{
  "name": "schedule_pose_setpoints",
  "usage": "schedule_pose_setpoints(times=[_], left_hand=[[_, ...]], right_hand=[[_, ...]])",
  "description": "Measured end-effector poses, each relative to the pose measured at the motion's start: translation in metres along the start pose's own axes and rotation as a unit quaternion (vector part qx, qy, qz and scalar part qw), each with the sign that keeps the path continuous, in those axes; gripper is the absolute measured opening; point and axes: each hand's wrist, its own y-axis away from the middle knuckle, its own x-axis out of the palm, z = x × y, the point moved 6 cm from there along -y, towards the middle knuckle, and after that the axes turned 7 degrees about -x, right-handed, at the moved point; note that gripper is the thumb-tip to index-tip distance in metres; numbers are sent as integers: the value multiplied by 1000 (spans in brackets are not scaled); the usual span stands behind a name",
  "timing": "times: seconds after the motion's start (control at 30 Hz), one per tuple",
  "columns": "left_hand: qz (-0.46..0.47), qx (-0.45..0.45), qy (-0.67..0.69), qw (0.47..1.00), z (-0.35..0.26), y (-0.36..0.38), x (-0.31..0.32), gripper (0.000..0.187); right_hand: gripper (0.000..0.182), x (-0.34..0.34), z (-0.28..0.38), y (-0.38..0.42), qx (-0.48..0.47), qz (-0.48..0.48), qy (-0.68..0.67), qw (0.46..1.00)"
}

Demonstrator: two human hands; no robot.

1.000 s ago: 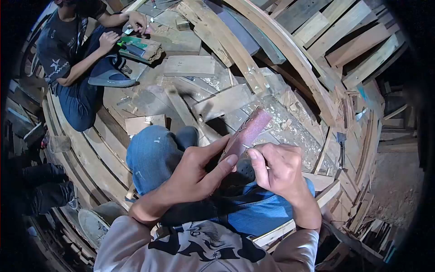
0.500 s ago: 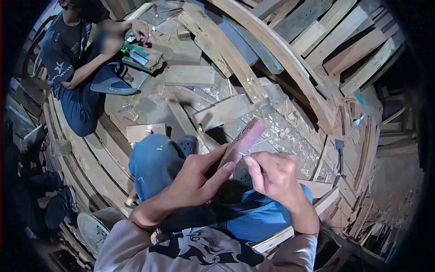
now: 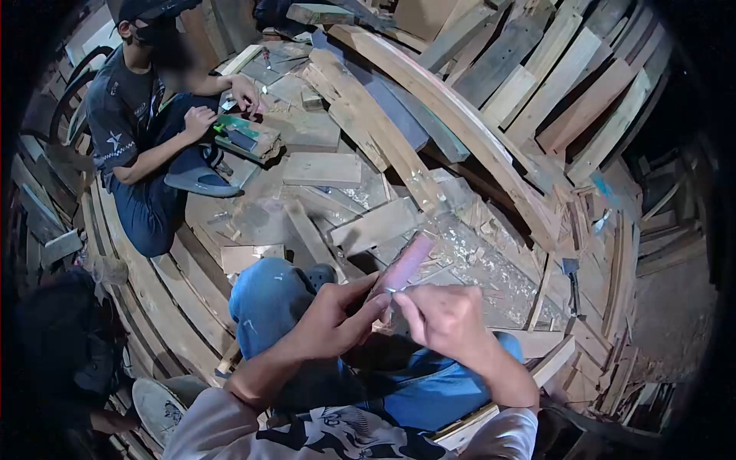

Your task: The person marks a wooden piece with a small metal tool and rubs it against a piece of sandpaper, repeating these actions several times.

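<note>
A pinkish piece of wood (image 3: 412, 258) slants up and away from me above my lap. Its near end is gripped by my left hand (image 3: 335, 316), thumb on one side and fingers on the other. My right hand (image 3: 447, 316) is closed on a small thin metal tool (image 3: 392, 290), whose tip lies against the wood beside my left thumb. Most of the tool is hidden inside my right fingers.
Another person (image 3: 138, 115) sits at the upper left beside a green-topped block (image 3: 245, 138). Loose boards (image 3: 322, 169) lie on the floor ahead. Long curved planks (image 3: 452, 103) run to the right, near a chisel-like tool (image 3: 573, 284). A bucket (image 3: 159, 406) stands at lower left.
The view has tilted up slightly. The wood and both my hands sit a little lower, and my right hand has moved left along the wood. The other person's near hand has shifted.
</note>
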Motion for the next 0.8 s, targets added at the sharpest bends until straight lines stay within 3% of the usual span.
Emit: schedule_pose_setpoints(times=[0.07,0.1,0.17,0.23,0.33,0.47,0.53,0.63,0.7,0.77,0.8], left_hand=[[14,-12,22,1000,2,0,1,28],[26,-24,51,998,3,0,3,27],[28,-28,26,999,8,-1,2,26],[15,-19,0,1000,6,-2,1,26],[31,1,22,999,17,-2,2,28],[8,40,19,999,11,2,6,35],[84,18,51,995,15,3,10,43],[86,-35,29,995,9,12,16,49],[100,19,17,995,9,15,17,51],[109,-43,84,990,7,25,20,51],[65,-46,65,995,3,30,20,44]], right_hand=[[16,-7,-23,1,84,-21,38,996],[17,-10,-25,0,85,-50,28,995],[16,4,-1,3,13,-13,-29,999],[15,3,0,1,11,10,-2,1000],[20,-12,-21,0,103,-43,-25,993],[16,-18,-18,3,87,-70,-43,993],[15,-21,-18,7,92,-64,-37,993],[14,-22,-17,15,97,-69,-38,992],[14,-24,-14,18,97,-77,-48,991],[15,-31,-5,17,69,-98,-37,992],[16,-26,-7,22,70,-103,-40,991]])
